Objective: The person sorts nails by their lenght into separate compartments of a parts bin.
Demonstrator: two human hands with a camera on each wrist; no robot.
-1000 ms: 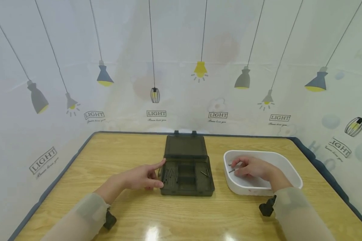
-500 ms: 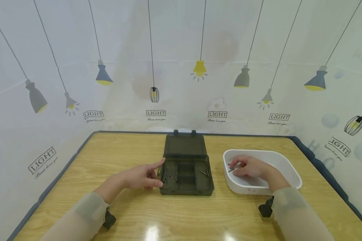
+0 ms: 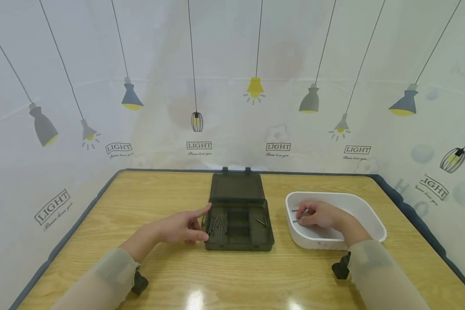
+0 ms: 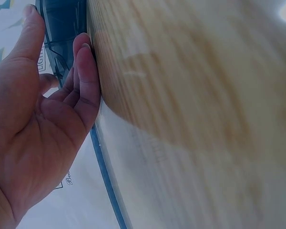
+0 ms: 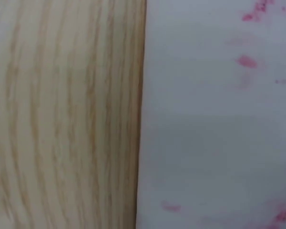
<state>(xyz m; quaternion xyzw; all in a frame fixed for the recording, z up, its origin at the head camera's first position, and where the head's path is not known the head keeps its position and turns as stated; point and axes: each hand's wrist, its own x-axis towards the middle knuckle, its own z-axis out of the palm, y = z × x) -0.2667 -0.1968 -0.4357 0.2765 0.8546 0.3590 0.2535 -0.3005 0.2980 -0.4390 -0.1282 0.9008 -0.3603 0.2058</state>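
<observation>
A dark see-through compartment box [image 3: 239, 247] lies on the table with its lid [image 3: 237, 188] raised toward the wall. Several thin metal nail-like pieces [image 3: 218, 226] lie in its left compartment, and a few more [image 3: 262, 222] in the right one. My left hand [image 3: 177, 227] touches the box's left side, index finger at the rear and thumb at the front corner; the left wrist view shows its palm [image 4: 43, 114]. Inside the white tray [image 3: 335, 245], my right hand [image 3: 322, 215] has bent fingers over loose nail-like pieces [image 3: 295, 210]. Whether it pinches one I cannot tell.
The wooden table [image 3: 240, 280] has a dark blue edge and stands against a wall sheet [image 3: 232, 99] printed with lamps. The right wrist view holds just the tray's outer wall [image 5: 205, 133], marked with pink stains, beside the wood grain [image 5: 62, 119].
Less of the lower nail-like piece shows beside my right thumb in the tray. My left hand keeps its place at the box, while the head view drifts slightly.
</observation>
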